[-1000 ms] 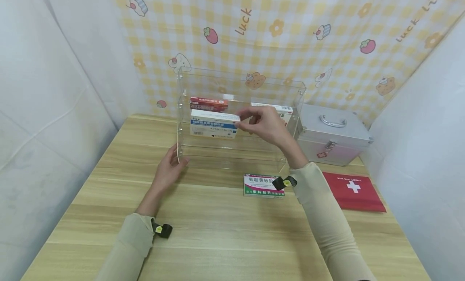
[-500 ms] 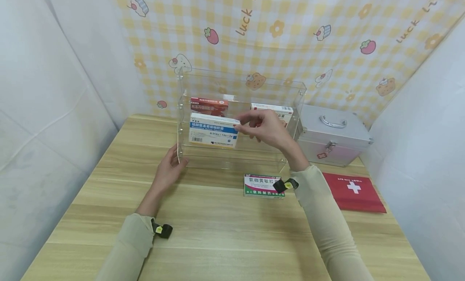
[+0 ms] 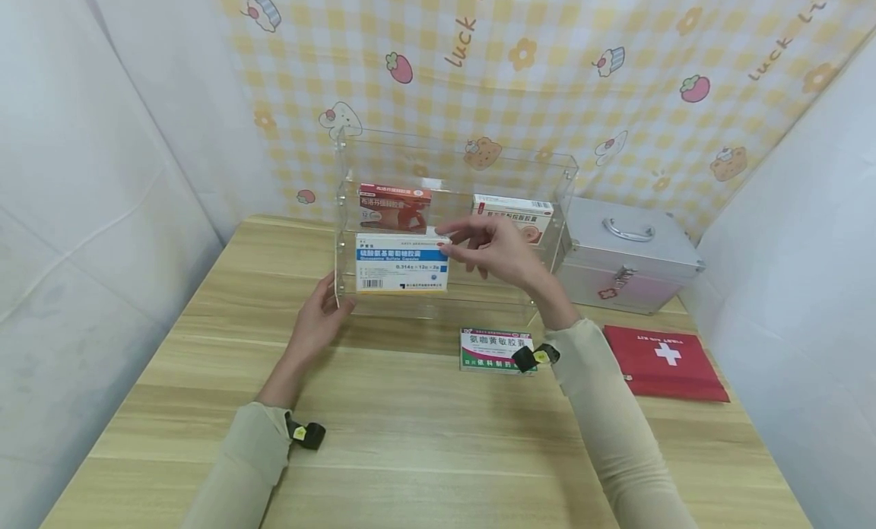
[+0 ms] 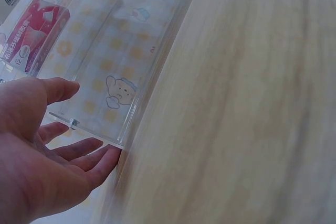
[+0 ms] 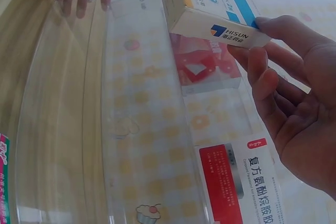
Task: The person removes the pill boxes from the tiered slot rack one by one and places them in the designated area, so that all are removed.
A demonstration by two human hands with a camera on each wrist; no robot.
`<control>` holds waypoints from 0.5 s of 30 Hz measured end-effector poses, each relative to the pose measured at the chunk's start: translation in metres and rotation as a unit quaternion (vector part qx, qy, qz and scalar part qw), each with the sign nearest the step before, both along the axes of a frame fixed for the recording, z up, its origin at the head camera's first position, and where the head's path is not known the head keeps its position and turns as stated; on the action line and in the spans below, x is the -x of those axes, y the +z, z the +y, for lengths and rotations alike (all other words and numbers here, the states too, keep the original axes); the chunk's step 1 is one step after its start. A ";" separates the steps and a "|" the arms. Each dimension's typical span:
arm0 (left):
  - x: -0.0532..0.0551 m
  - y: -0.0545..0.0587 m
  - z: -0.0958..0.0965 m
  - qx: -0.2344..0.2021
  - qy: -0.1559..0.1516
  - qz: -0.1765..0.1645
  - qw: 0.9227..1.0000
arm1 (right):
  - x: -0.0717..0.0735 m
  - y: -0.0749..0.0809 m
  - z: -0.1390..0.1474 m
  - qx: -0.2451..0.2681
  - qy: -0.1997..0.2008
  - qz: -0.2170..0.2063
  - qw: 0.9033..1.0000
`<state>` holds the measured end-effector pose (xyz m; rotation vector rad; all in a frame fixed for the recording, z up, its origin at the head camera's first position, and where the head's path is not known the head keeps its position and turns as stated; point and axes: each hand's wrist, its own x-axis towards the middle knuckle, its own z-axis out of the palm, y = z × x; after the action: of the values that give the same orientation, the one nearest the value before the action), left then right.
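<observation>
My right hand (image 3: 503,249) pinches the upper right end of a white and blue medicine box (image 3: 402,264) between thumb and fingers. The box is before the lower left part of a clear acrylic shelf rack (image 3: 452,305), its printed front facing me. In the right wrist view, the box's end (image 5: 220,31) shows a logo beside the fingertips. My left hand (image 3: 320,316) holds the rack's left side panel low down, thumb at the front and fingers outside. In the left wrist view, the hand (image 4: 58,145) has its fingers around the panel's edge.
A red medicine box (image 3: 395,210) and a white and red one (image 3: 513,213) stand on a shelf above. A green and white medicine box (image 3: 489,350) lies before the rack. To the right are a silver case (image 3: 626,248) and a red first aid pouch (image 3: 667,362).
My right hand has lowered the white and blue medicine box and turned its front more towards me. More of the red box behind shows. The left hand stays at the rack's side.
</observation>
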<state>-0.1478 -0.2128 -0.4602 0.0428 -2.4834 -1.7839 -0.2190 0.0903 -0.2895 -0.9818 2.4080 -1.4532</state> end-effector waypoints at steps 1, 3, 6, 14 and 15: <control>0.000 0.000 0.000 0.000 0.000 0.000 1.000 | 0.002 -0.004 0.001 0.002 0.000 0.000 1.000; 0.000 -0.001 0.000 0.001 0.001 -0.001 1.000 | 0.006 -0.010 0.003 0.006 0.000 0.003 1.000; 0.000 -0.002 0.000 0.000 0.000 0.001 1.000 | 0.008 -0.015 0.004 0.013 0.004 0.009 1.000; 0.001 -0.004 -0.001 -0.003 0.000 0.005 1.000 | 0.009 -0.020 0.005 0.027 0.018 0.010 0.999; 0.001 -0.004 -0.001 -0.002 0.000 0.005 1.000 | 0.009 -0.020 0.005 0.027 0.018 0.009 0.999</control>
<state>-0.1488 -0.2138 -0.4639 0.0355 -2.4724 -1.7856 -0.2281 0.0957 -0.3099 -1.0494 2.3630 -1.5103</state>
